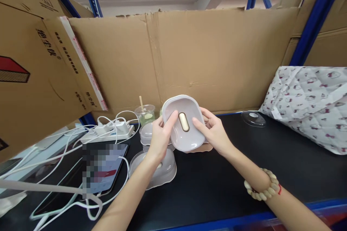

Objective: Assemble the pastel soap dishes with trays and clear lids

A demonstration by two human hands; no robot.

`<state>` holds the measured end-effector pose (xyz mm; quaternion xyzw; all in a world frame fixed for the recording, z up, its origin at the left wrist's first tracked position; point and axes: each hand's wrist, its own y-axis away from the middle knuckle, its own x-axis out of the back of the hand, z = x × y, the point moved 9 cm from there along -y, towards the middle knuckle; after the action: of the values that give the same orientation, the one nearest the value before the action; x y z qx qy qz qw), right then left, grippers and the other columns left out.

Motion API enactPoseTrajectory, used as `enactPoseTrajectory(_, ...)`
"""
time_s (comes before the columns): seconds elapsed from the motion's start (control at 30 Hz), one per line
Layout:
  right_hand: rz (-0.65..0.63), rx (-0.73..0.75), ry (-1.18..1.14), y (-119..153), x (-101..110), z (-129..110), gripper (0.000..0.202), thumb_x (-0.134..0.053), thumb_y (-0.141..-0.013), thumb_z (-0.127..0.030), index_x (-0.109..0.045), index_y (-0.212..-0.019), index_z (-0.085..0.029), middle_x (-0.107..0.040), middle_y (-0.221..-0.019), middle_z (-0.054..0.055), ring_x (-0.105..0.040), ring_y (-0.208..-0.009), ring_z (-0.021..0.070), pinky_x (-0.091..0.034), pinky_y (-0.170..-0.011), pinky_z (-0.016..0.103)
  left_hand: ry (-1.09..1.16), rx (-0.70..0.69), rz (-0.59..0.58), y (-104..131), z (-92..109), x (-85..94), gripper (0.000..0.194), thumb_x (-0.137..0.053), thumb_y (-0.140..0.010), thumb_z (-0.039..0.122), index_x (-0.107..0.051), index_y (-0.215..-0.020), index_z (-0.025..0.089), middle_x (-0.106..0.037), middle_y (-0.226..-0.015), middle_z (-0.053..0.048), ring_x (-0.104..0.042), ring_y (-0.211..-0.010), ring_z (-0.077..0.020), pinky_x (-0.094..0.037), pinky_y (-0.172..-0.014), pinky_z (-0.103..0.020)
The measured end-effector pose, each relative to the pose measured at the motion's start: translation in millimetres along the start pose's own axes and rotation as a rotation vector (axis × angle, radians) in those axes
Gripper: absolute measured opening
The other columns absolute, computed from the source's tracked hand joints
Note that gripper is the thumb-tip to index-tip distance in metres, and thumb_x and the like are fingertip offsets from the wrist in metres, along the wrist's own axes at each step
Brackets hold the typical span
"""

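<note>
A pale grey, rounded-square lid (189, 138) with a cream oval handle is held up over the black tabletop, its top tilted toward me. My left hand (160, 137) is closed on its left edge, thumb on the top face. On the opposite edge, my right hand (214, 130) grips it the same way. Behind and below the lid a brownish wavy-edged piece (200, 148) partly shows. Close to my left forearm sits a similar translucent grey covered dish (169, 173), and another grey dish (145, 134) stands behind it, partly hidden by my hand.
At the back stands a clear plastic cup (146, 113) with a stick. A power strip (108, 134), white cables and a phone-like device (108, 173) lie left. Further right are a clear oval lid (253, 118) and a quilted patterned bag (311, 104). Cardboard (217, 57) walls the back.
</note>
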<state>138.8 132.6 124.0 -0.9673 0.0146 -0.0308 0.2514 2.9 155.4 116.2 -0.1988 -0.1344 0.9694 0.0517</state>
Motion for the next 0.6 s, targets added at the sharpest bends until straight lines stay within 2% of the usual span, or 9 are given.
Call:
enactPoseTrajectory(0.03, 0.024, 0.014, 0.033, -5.5, 10.2, -1.2, 0.067, -0.052, -0.071, -0.064, -0.051, -0.117, -0.014, -0.06, -0.104, 0.01, -0.06, -0.072, 0.0077, -0.051, -0.063, 0.02, 0.033, 0.023, 0.019, -0.4, -0.3, 2.0, 0.036, -0.075, -0.055, 0.042, -0.065, -0.072, 0.012, -0.063, -0.071, -0.005, -0.057, -0.063, -0.014, -0.044, -0.054, -0.021)
enactPoseTrajectory(0.1, 0.18, 0.023, 0.146, -17.8, 49.0, -0.3, 0.068, -0.041, -0.075, -0.066, -0.05, -0.119, -0.015, -0.058, -0.108, 0.01, -0.059, -0.072, 0.0081, -0.05, -0.066, 0.023, 0.121, 0.078, 0.092, -1.2, -1.2, 8.3, 0.036, -0.075, -0.055, 0.039, -0.066, -0.079, 0.013, -0.064, -0.073, -0.003, -0.056, -0.062, -0.0136, -0.045, -0.055, -0.022)
enactPoseTrajectory(0.17, 0.481, -0.033, 0.393, -21.0, 107.9, 4.5, 0.06, -0.05, -0.075, -0.051, -0.048, -0.122, -0.015, -0.055, -0.113, 0.01, -0.059, -0.083, 0.011, -0.049, -0.078, 0.028, 0.184, 0.131, 0.2, -1.3, -2.1, 16.7, 0.032, -0.072, -0.057, 0.034, -0.066, -0.083, 0.015, -0.063, -0.071, -0.001, -0.055, -0.059, -0.0121, -0.046, -0.055, -0.022)
enactPoseTrajectory(0.23, 0.621, -0.203, 0.745, -17.8, 155.5, 16.3, 0.055, -0.057, -0.071, -0.032, -0.048, -0.122, -0.014, -0.049, -0.122, 0.012, -0.052, -0.109, 0.0195, -0.04, -0.099, 0.036, 0.206, 0.163, 0.294, -0.7, -2.0, 23.5, 0.026, -0.069, -0.06, 0.03, -0.065, -0.082, 0.016, -0.061, -0.066, 0.001, -0.053, -0.054, -0.01, -0.044, -0.051, -0.02)
enactPoseTrajectory(0.33, 0.685, -0.542, 1.091, 2.2, 209.7, 41.4, 0.069, -0.063, -0.069, -0.028, -0.04, -0.134, -0.018, -0.031, -0.139, 0.013, -0.028, -0.132, 0.0324, -0.024, -0.108, 0.05, 0.236, 0.203, 0.287, -1.0, -3.2, 21.1, 0.018, -0.063, -0.065, 0.026, -0.063, -0.079, 0.015, -0.06, -0.064, 0.001, -0.053, -0.051, -0.009, -0.043, -0.049, -0.018)
enactPoseTrajectory(0.4, 0.685, -0.714, 1.149, 18.6, 231.6, 55.8, 0.071, -0.063, -0.071, -0.032, -0.038, -0.136, -0.019, -0.022, -0.143, 0.014, -0.018, -0.135, 0.0367, -0.02, -0.108, 0.052, 0.258, 0.238, 0.228, -0.8, -5.8, 15.2, 0.017, -0.06, -0.068, 0.026, -0.062, -0.08, 0.015, -0.062, -0.066, 0.0, -0.056, -0.054, -0.011, -0.047, -0.053, -0.021)
enactPoseTrajectory(0.47, 0.671, -0.801, 1.124, 28.9, 242.3, 64.5, 0.067, -0.063, -0.072, -0.034, -0.043, -0.133, -0.018, -0.026, -0.14, 0.017, -0.024, -0.132, 0.0385, -0.023, -0.106, 0.052, 0.259, 0.296, 0.172, 0.6, -10.5, 9.7, 0.02, -0.059, -0.071, 0.028, -0.063, -0.084, 0.014, -0.063, -0.067, -0.002, -0.06, -0.058, -0.014, -0.05, -0.057, -0.024)
enactPoseTrajectory(0.53, 0.669, -0.816, 1.091, 30.5, 244.8, 64.5, 0.06, -0.063, -0.072, -0.031, -0.049, -0.128, -0.015, -0.034, -0.132, 0.02, -0.035, -0.126, 0.0383, -0.03, -0.102, 0.051, 0.262, 0.359, 0.107, 2.3, -15.4, 3.5, 0.023, -0.057, -0.075, 0.029, -0.064, -0.09, 0.013, -0.064, -0.067, -0.004, -0.062, -0.061, -0.0158, -0.051, -0.059, -0.025)
enactPoseTrajectory(0.6, 0.687, -0.789, 1.074, 24.9, 240.9, 56.0, 0.055, -0.062, -0.072, -0.029, -0.053, -0.124, -0.013, -0.039, -0.126, 0.022, -0.039, -0.122, 0.0376, -0.033, -0.099, 0.049, 0.287, 0.405, 0.028, 3.6, -18.6, -4.4, 0.026, -0.054, -0.08, 0.03, -0.064, -0.096, 0.012, -0.066, -0.071, -0.006, -0.063, -0.064, -0.0162, -0.052, -0.061, -0.025)
